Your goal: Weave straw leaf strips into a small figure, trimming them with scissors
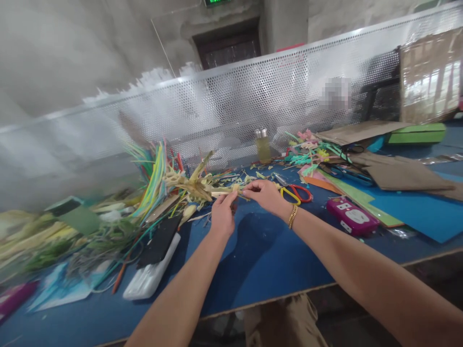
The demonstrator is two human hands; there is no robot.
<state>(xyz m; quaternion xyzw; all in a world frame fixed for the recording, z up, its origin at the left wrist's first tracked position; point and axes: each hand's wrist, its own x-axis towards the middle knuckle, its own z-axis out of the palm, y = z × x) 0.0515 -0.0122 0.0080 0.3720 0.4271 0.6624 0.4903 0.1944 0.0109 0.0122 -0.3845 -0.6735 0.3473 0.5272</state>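
Observation:
My left hand (222,213) and my right hand (263,194) are both pinched on the thin stem of a pale yellow straw-like leaf bundle (197,185). The bundle lies just above the blue table (253,260), its leafy head pointing left. The two hands meet near the stem's right end, fingers closed round it. A gold bracelet (292,216) sits on my right wrist.
Coloured plastic strips (154,178) and green and yellow stalks pile up at left. Scissors with red and yellow handles (294,193), a small bottle (263,144), a magenta power strip (351,217), a white case (152,274), brown card sheets (398,173) and a perforated metal screen (253,106) surround the hands.

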